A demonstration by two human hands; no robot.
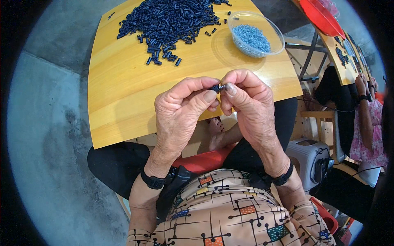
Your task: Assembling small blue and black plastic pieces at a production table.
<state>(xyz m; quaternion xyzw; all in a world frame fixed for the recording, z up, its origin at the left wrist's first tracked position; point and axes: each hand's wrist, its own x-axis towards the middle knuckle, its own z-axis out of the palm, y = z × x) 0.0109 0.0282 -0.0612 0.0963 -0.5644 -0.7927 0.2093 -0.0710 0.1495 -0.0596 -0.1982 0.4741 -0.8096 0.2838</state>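
Above the near edge of the table, my left hand pinches a small black plastic piece between thumb and forefinger. My right hand is closed at the fingertips on a tiny silvery metal piece, whose end meets the black piece. Whether it is a screw or a spring is too small to tell. Beyond my hands spreads a big heap of short black plastic pieces. To its right, a clear round plastic bowl holds many small shiny bluish-silver metal bits.
The yellow wooden table ends just above my lap. On the right, another person's arm reaches to a second table bearing a red basin and black pieces. A grey-white plastic stool stands right of my leg.
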